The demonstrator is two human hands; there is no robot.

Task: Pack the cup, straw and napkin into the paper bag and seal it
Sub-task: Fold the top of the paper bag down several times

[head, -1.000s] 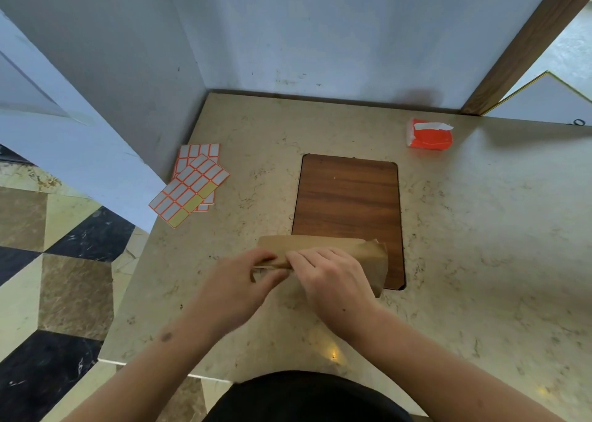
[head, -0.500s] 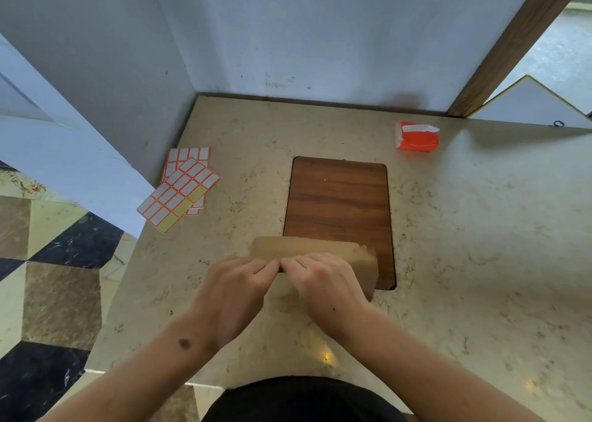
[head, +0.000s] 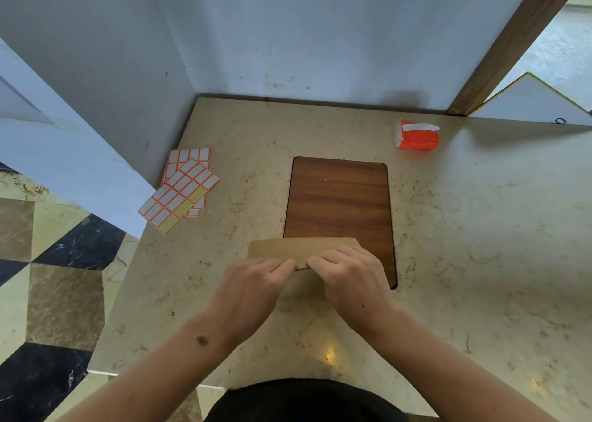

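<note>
Your left hand (head: 253,288) and right hand (head: 350,277) both pinch the folded top of the paper bag (head: 288,250), fingers curled over its edge. The bag sits at the near end of the wooden inset panel (head: 339,197), overlapping its near-left corner. 2 sticker sheets (head: 181,191) lie left of the panel.

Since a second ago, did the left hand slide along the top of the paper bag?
Cannot tell. The camera shifted between pictures. The left hand grips the paper bag fold near the wooden panel's near-left corner, much as before.
</note>
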